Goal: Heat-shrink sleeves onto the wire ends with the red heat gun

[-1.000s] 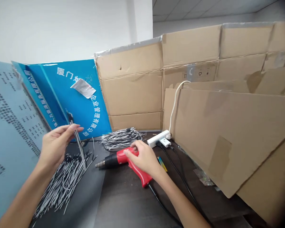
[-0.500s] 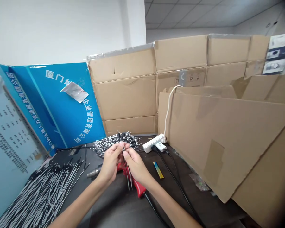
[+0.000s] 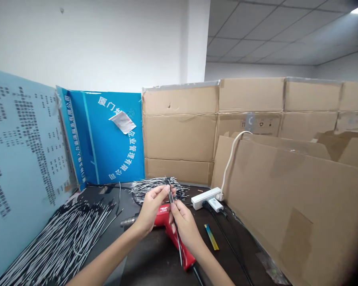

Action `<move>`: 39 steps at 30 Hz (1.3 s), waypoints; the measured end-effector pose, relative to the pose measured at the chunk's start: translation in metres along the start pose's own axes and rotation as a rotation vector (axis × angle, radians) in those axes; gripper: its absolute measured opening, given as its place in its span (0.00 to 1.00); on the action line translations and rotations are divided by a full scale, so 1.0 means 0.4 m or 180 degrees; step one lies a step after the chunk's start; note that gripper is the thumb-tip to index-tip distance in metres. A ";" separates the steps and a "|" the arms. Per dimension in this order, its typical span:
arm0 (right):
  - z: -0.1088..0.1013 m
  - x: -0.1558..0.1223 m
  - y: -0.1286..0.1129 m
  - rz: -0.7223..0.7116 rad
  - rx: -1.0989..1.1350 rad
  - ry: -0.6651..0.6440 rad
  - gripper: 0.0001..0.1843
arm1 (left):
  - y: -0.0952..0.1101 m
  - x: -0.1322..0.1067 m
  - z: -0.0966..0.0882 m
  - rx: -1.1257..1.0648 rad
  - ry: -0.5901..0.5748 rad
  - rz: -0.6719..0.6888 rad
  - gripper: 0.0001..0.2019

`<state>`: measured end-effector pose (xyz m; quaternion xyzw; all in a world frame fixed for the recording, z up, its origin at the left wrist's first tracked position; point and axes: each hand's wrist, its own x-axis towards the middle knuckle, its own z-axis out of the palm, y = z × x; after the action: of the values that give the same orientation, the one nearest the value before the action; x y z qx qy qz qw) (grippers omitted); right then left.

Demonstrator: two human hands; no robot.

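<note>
Holding thin wires (image 3: 171, 195), tilted, in a double pinch.
Gripped mid-length by the right hand (image 3: 184, 223), near the top by the left hand (image 3: 151, 205); reaching down over a red heat gun (image 3: 163, 219), before a wire bundle (image 3: 146, 188).

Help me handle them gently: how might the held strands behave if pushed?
The held strands would probably flex springily: thin, yet running nearly straight. They look light, being slender, and their lower ends may splay, as no tie shows there.
</note>
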<state>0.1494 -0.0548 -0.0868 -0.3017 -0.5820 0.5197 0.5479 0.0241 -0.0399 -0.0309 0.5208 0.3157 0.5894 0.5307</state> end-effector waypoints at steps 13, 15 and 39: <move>-0.006 0.003 0.005 -0.0126 -0.0199 -0.0002 0.23 | -0.011 0.001 -0.007 0.0252 0.0089 0.0166 0.17; -0.007 0.004 0.005 -0.0119 -0.0232 -0.0027 0.23 | -0.008 0.005 -0.007 0.0294 0.0111 0.0222 0.17; -0.013 0.009 0.008 -0.0080 -0.0072 0.0077 0.23 | -0.012 -0.008 -0.001 0.0652 -0.0243 0.0183 0.17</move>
<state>0.1529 -0.0494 -0.0894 -0.3068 -0.5849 0.5025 0.5579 0.0247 -0.0417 -0.0362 0.6031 0.3388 0.5488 0.4693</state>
